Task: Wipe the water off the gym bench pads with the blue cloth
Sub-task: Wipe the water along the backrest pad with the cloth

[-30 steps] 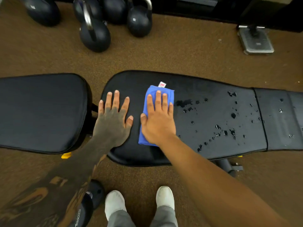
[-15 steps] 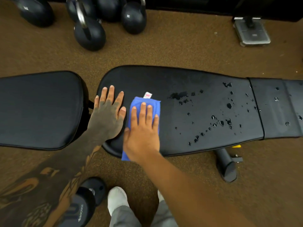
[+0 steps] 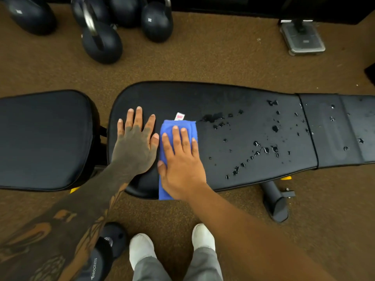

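Observation:
The long black bench pad (image 3: pixel 233 94) lies across the middle of the view, and a second pad (image 3: pixel 44 138) sits to its left. Water drops (image 3: pixel 263 149) dot the right half of the long pad, with a larger wet patch (image 3: pixel 212 117) near its middle. My right hand (image 3: pixel 180 161) presses flat on the folded blue cloth (image 3: pixel 178 126), whose near end hangs over the pad's front edge. A white tag sticks out of the cloth's far end. My left hand (image 3: pixel 136 142) rests flat on the pad, just left of the cloth, holding nothing.
Several black kettlebells (image 3: pixel 101 41) stand on the brown floor behind the bench. A grey metal base plate (image 3: pixel 302 37) is at the back right. The bench's foot (image 3: pixel 276 203) sticks out at the front right. My white shoes (image 3: pixel 142 248) and a dumbbell (image 3: pixel 109 246) are below.
My right hand has drawn the cloth toward me and slightly left, from the pad's middle to its front edge, closer to my left hand. The left hand stays flat in place.

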Available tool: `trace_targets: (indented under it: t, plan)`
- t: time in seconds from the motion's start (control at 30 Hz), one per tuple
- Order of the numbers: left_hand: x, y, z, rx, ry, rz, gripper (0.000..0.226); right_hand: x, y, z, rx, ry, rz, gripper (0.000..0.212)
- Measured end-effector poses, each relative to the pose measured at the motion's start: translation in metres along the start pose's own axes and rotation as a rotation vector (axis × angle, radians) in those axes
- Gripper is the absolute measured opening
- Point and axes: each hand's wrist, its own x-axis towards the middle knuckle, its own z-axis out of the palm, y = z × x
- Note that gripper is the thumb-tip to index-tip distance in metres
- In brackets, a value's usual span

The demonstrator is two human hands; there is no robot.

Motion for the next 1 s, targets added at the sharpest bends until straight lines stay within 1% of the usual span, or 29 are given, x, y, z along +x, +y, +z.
trace_targets:
  t: [0.07, 0.13, 0.27, 0.33, 0.4, 0.47, 0.53, 0.57, 0.6, 0.73, 0.8, 0.87, 1.0]
  plan:
    - [0.001, 0.007, 0.001, -0.004, 0.013, -0.006, 0.063, -0.018, 0.013, 0.002, -0.024, -0.006, -0.094, 0.070]
    - [0.001, 0.015, 0.002, 0.009, 0.020, -0.011, 0.064, -0.027, 0.035, 0.000, -0.032, -0.002, -0.092, 0.070]
    - [0.004, 0.029, 0.006, 0.052, -0.002, -0.034, 0.067, -0.001, 0.065, -0.011, -0.026, 0.027, 0.137, 0.071]
    - [0.006, 0.035, 0.008, 0.057, -0.009, -0.062, 0.067, 0.019, 0.062, -0.015, -0.022, 0.024, 0.185, 0.072]
    - [0.008, 0.040, 0.010, 0.069, -0.011, -0.082, 0.067, 0.024, 0.058, -0.015, -0.021, 0.020, 0.131, 0.072]
    - [0.009, 0.044, 0.013, 0.088, -0.008, -0.105, 0.068, 0.012, 0.062, -0.013, -0.031, 0.023, 0.008, 0.071]
    - [0.010, 0.049, 0.014, 0.088, -0.005, -0.135, 0.070, -0.004, 0.077, -0.012, -0.034, 0.011, -0.088, 0.069]
    - [0.012, 0.051, 0.014, 0.083, -0.007, -0.148, 0.071, -0.007, 0.087, -0.012, -0.033, 0.008, -0.098, 0.069]
    - [0.014, 0.054, 0.014, 0.081, -0.011, -0.156, 0.071, -0.006, 0.098, -0.015, -0.031, 0.012, -0.077, 0.069]
    - [0.022, 0.067, 0.013, 0.086, -0.024, -0.141, 0.072, 0.032, 0.122, -0.032, -0.038, 0.012, 0.123, 0.070]
    - [0.026, 0.072, 0.014, 0.088, -0.025, -0.140, 0.071, 0.055, 0.119, -0.038, -0.043, -0.001, 0.151, 0.069]
    - [0.029, 0.074, 0.015, 0.095, -0.025, -0.144, 0.072, 0.063, 0.114, -0.040, -0.053, -0.008, 0.097, 0.070]
    - [0.031, 0.076, 0.017, 0.112, -0.026, -0.149, 0.074, 0.041, 0.128, -0.040, -0.065, -0.028, -0.121, 0.070]
